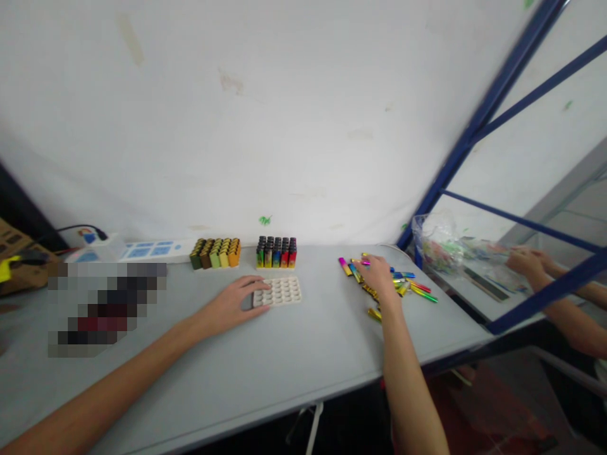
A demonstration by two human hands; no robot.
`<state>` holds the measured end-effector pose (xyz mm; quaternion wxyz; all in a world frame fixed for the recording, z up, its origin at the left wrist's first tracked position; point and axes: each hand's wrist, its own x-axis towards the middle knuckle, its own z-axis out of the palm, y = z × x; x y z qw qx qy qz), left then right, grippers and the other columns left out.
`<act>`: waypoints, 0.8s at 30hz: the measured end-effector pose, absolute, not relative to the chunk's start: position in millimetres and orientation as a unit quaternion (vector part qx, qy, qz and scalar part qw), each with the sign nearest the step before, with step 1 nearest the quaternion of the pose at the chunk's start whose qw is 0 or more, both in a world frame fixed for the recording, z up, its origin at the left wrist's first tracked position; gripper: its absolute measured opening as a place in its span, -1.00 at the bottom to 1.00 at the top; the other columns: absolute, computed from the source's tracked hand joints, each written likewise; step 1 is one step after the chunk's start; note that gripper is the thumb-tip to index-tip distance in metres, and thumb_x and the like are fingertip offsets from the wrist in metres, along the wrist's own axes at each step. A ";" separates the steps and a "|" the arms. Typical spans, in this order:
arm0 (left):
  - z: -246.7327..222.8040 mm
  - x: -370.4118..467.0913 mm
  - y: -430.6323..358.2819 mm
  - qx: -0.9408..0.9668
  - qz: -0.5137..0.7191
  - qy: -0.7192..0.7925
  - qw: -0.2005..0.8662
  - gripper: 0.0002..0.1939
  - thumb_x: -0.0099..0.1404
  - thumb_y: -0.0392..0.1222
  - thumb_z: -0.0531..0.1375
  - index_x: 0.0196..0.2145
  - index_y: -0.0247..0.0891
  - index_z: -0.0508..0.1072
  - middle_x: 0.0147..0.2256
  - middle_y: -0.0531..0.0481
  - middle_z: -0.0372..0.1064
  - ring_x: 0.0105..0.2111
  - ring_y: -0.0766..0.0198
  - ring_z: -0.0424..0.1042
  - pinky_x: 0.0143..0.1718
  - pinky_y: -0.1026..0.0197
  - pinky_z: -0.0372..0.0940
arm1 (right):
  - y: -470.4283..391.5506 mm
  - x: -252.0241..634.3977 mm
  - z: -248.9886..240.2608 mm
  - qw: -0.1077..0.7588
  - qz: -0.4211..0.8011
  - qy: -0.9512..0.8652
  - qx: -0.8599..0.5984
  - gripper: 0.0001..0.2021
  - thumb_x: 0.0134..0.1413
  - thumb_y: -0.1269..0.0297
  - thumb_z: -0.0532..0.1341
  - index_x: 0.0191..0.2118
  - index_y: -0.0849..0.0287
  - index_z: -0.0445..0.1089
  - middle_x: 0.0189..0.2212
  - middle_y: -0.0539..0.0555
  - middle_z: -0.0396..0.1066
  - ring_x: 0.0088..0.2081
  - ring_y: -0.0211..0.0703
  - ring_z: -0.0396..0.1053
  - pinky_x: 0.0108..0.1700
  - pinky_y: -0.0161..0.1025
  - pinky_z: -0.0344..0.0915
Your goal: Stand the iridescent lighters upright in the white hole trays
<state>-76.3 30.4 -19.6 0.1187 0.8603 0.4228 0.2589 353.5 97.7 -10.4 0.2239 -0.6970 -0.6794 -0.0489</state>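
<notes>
A white tray (283,291) with rows of round hollows lies on the grey table. My left hand (237,304) rests at its left side, fingers apart, touching its edge. To the right, my right hand (378,278) reaches down into a loose pile of shiny coloured lighters (408,278); its fingertips are among them, and what they hold, if anything, is hidden. Behind the white tray stands a block of multicoloured lighters (277,254) with dark tops. Left of that block, green, brown and yellow lighters (215,254) stand in rows on a pale base.
A white power strip (154,251) lies along the wall, near a cardboard box (31,272). Pixelated dark items cover the left tabletop. On the right are a blue metal frame (467,142), a clear plastic bag (441,243) and another person's hands (526,262).
</notes>
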 end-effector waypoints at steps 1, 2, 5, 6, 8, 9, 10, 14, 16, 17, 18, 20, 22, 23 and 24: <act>-19.6 -76.4 30.4 0.860 0.258 0.423 0.118 -0.51 0.36 0.23 0.19 0.06 -0.11 0.54 0.14 -0.15 0.43 0.13 0.00 0.44 0.26 -0.04 0.28 | 97.6 361.6 -5.8 0.229 -0.048 -0.654 -0.720 -0.54 0.33 -0.02 0.13 0.07 0.23 0.52 0.02 0.40 0.46 0.14 0.21 0.36 0.21 0.07 0.22; -19.8 -76.6 30.6 0.860 0.257 0.424 0.119 -0.51 0.36 0.23 0.19 0.06 -0.11 0.54 0.14 -0.16 0.43 0.13 -0.01 0.44 0.26 -0.05 0.28 | 96.8 371.7 -2.1 0.232 -0.045 -0.630 -0.739 -0.53 0.32 -0.04 0.13 0.08 0.22 0.52 0.06 0.39 0.45 0.17 0.22 0.34 0.23 0.09 0.20; -21.5 -77.2 31.3 0.860 0.255 0.426 0.119 -0.49 0.36 0.25 0.18 0.08 -0.12 0.53 0.16 -0.18 0.41 0.13 -0.03 0.44 0.27 -0.07 0.28 | 87.7 411.0 0.0 0.227 -0.049 -0.605 -0.762 -0.51 0.31 -0.10 0.13 0.13 0.13 0.49 0.17 0.32 0.39 0.25 0.24 0.26 0.27 0.15 0.16; -22.1 -77.4 31.7 0.860 0.255 0.425 0.118 -0.48 0.36 0.26 0.17 0.08 -0.13 0.53 0.16 -0.18 0.41 0.14 -0.03 0.44 0.27 -0.07 0.27 | 82.6 425.2 -2.8 0.222 -0.055 -0.602 -0.765 -0.50 0.30 -0.12 0.13 0.16 0.09 0.47 0.21 0.29 0.36 0.28 0.24 0.23 0.28 0.16 0.15; -23.2 -77.5 32.4 0.862 0.256 0.422 0.116 -0.47 0.37 0.27 0.15 0.08 -0.13 0.53 0.15 -0.17 0.41 0.14 -0.02 0.44 0.28 -0.07 0.27 | 71.6 451.4 -12.2 0.211 -0.065 -0.598 -0.770 -0.47 0.29 -0.15 0.13 0.20 0.04 0.43 0.26 0.24 0.32 0.32 0.23 0.19 0.31 0.18 0.12; -23.7 -77.5 32.8 0.863 0.258 0.420 0.114 -0.46 0.37 0.28 0.15 0.08 -0.13 0.53 0.15 -0.17 0.42 0.13 -0.02 0.44 0.28 -0.07 0.27 | 66.8 462.2 -17.7 0.206 -0.066 -0.599 -0.771 -0.47 0.30 -0.15 0.11 0.22 0.01 0.42 0.27 0.21 0.31 0.33 0.20 0.19 0.32 0.17 0.12; -24.1 -77.5 33.2 0.863 0.259 0.420 0.112 -0.46 0.37 0.28 0.15 0.08 -0.14 0.53 0.14 -0.17 0.42 0.13 -0.02 0.44 0.27 -0.07 0.27 | 63.3 470.9 -23.0 0.199 -0.062 -0.601 -0.772 -0.48 0.32 -0.14 0.09 0.23 -0.01 0.41 0.28 0.19 0.32 0.33 0.18 0.20 0.33 0.16 0.13; -24.5 -77.3 34.3 0.861 0.263 0.423 0.099 -0.46 0.36 0.29 0.16 0.07 -0.12 0.53 0.13 -0.15 0.43 0.12 -0.03 0.46 0.26 -0.06 0.30 | 65.0 481.1 -34.3 0.190 -0.028 -0.629 -0.754 -0.43 0.41 -0.10 -0.06 0.30 0.08 0.35 0.27 0.20 0.35 0.30 0.12 0.27 0.33 0.06 0.17; -23.8 -77.0 34.2 0.862 0.262 0.424 0.097 -0.47 0.36 0.28 0.16 0.07 -0.13 0.53 0.12 -0.15 0.43 0.11 -0.02 0.46 0.26 -0.06 0.30 | 72.0 473.6 -33.8 0.188 -0.009 -0.663 -0.724 -0.40 0.42 -0.10 -0.09 0.29 0.14 0.37 0.22 0.22 0.41 0.26 0.11 0.33 0.32 0.02 0.19; -23.4 -76.8 34.1 0.862 0.261 0.424 0.097 -0.47 0.37 0.27 0.16 0.08 -0.14 0.53 0.12 -0.16 0.43 0.11 -0.02 0.46 0.26 -0.06 0.30 | 75.6 468.0 -33.0 0.186 -0.001 -0.681 -0.708 -0.40 0.42 -0.11 -0.09 0.27 0.14 0.39 0.20 0.22 0.43 0.24 0.10 0.35 0.32 0.01 0.20; -23.0 -76.5 34.0 0.862 0.259 0.424 0.098 -0.47 0.37 0.26 0.16 0.08 -0.15 0.53 0.12 -0.16 0.42 0.11 -0.02 0.45 0.26 -0.06 0.29 | 78.6 461.6 -32.3 0.184 0.005 -0.697 -0.694 -0.41 0.43 -0.11 -0.09 0.25 0.15 0.41 0.19 0.21 0.44 0.24 0.10 0.35 0.32 0.00 0.19; -22.4 -76.2 33.8 0.863 0.256 0.424 0.099 -0.47 0.38 0.26 0.15 0.08 -0.15 0.52 0.13 -0.16 0.42 0.12 -0.02 0.45 0.26 -0.06 0.29 | 82.6 447.6 -32.5 0.180 0.007 -0.713 -0.677 -0.41 0.43 -0.11 -0.09 0.26 0.15 0.40 0.20 0.23 0.42 0.25 0.10 0.34 0.33 0.02 0.18; -22.7 -76.1 33.8 0.863 0.256 0.424 0.099 -0.47 0.37 0.27 0.15 0.08 -0.14 0.52 0.13 -0.15 0.42 0.12 -0.02 0.45 0.26 -0.06 0.29 | 84.1 433.9 -35.9 0.177 0.001 -0.719 -0.672 -0.42 0.44 -0.09 -0.08 0.28 0.16 0.37 0.22 0.24 0.40 0.26 0.10 0.32 0.33 0.04 0.17; -23.1 -76.1 33.9 0.863 0.257 0.424 0.099 -0.47 0.37 0.28 0.16 0.08 -0.13 0.52 0.13 -0.15 0.42 0.12 -0.02 0.45 0.26 -0.06 0.30 | 84.4 427.7 -38.7 0.176 -0.003 -0.721 -0.670 -0.43 0.45 -0.08 -0.08 0.29 0.15 0.36 0.22 0.24 0.40 0.26 0.10 0.32 0.33 0.04 0.17; -23.7 -76.3 34.1 0.862 0.258 0.425 0.100 -0.47 0.37 0.28 0.16 0.08 -0.13 0.52 0.13 -0.15 0.42 0.12 -0.02 0.45 0.26 -0.07 0.30 | 84.9 422.3 -41.8 0.175 -0.006 -0.724 -0.667 -0.44 0.45 -0.06 -0.08 0.29 0.15 0.35 0.23 0.24 0.39 0.25 0.09 0.32 0.33 0.05 0.17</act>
